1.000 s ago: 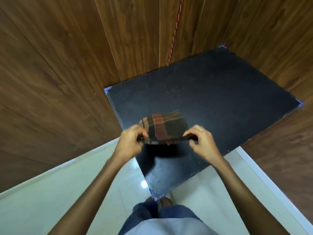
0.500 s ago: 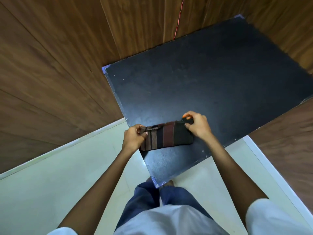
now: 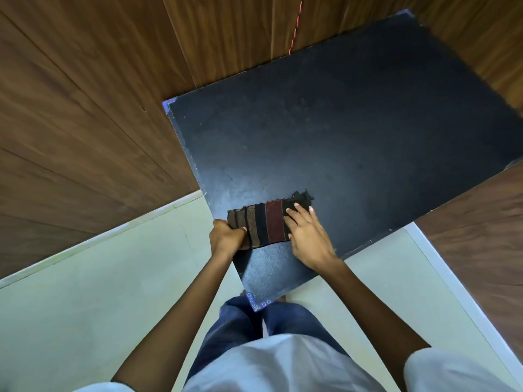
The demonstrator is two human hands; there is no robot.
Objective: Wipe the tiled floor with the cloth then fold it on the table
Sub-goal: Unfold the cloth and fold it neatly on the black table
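Fingers flat on cloth, left hand gripping

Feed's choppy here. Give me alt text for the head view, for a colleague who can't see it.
A folded striped cloth lies at the near left edge of a dark table; the left hand grips its left end while the right hand presses flat on its right end. Pale tiled floor and wood-panelled walls border the table.
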